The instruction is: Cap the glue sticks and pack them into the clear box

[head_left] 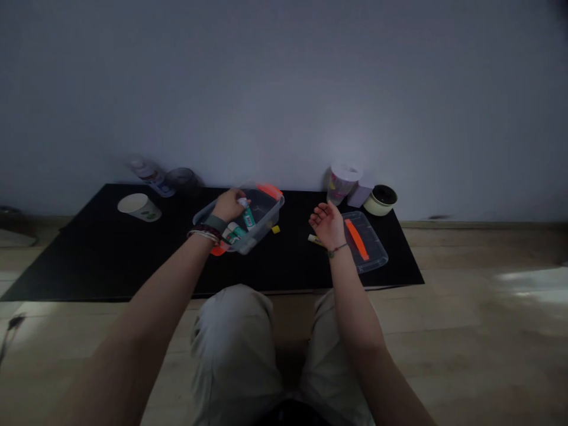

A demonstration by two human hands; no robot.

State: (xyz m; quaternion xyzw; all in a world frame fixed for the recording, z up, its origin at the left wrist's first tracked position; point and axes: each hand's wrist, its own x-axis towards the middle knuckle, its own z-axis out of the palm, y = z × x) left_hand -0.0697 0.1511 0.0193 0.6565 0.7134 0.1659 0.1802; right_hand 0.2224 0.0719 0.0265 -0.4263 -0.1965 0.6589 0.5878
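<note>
My left hand [228, 205] reaches into a clear plastic box [266, 222] with orange clips and is closed on a white and green tube [247, 214], held upright over the box. Two similar tubes [234, 232] lie inside the box. My right hand [327, 226] hovers palm up, fingers loosely spread and holding nothing, just left of the box's clear lid [368, 248] with its orange handle. A small pale stick [313, 239] lies on the mat under that hand. A small yellow piece [276, 229] sits right of the box.
A black mat [110, 260] covers the wooden floor against a pale wall. On it stand a paper cup [138, 206] lying tilted, a bottle [149, 173], a dark round container [181, 177], a lidded cup [341, 183], a pale block [361, 191] and a cream bowl [380, 200].
</note>
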